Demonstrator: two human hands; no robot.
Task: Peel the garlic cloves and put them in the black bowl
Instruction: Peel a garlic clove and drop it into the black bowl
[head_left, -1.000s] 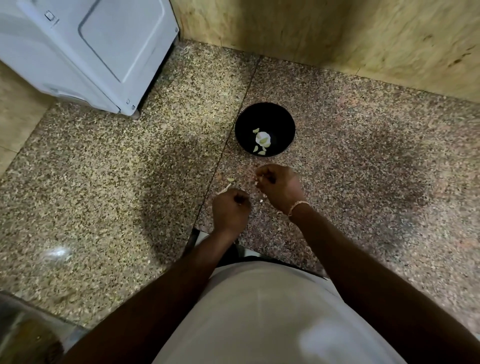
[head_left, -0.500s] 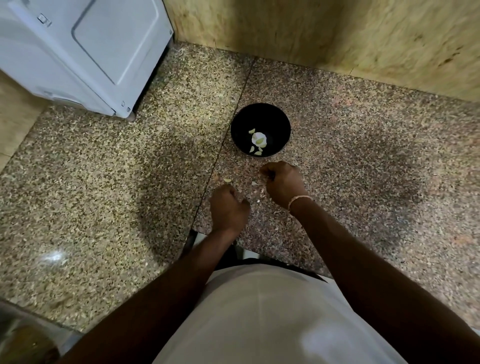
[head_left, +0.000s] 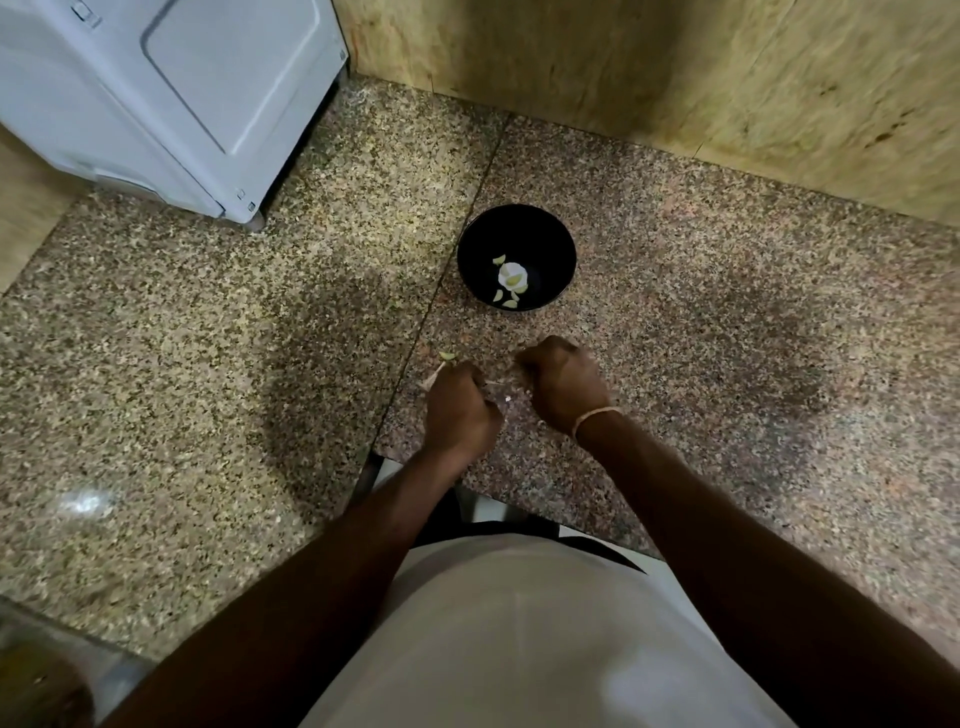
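While both hands hover over the speckled granite desk (head_left: 727, 364) at frame centre, the left hand (head_left: 460, 413) has its fingers curled round something pale, too hidden to name; the right hand (head_left: 563, 382) is fisted, contents unclear. The black bowl (head_left: 556, 234), just above, holds peeled garlic cloves (head_left: 511, 280). No readable writing shows.

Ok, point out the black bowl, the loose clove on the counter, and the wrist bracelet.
black bowl (head_left: 563, 244): head view, inner far wall.
loose clove (head_left: 447, 356): head view, its middle.
bracelet (head_left: 592, 417): head view, band across the right wrist.
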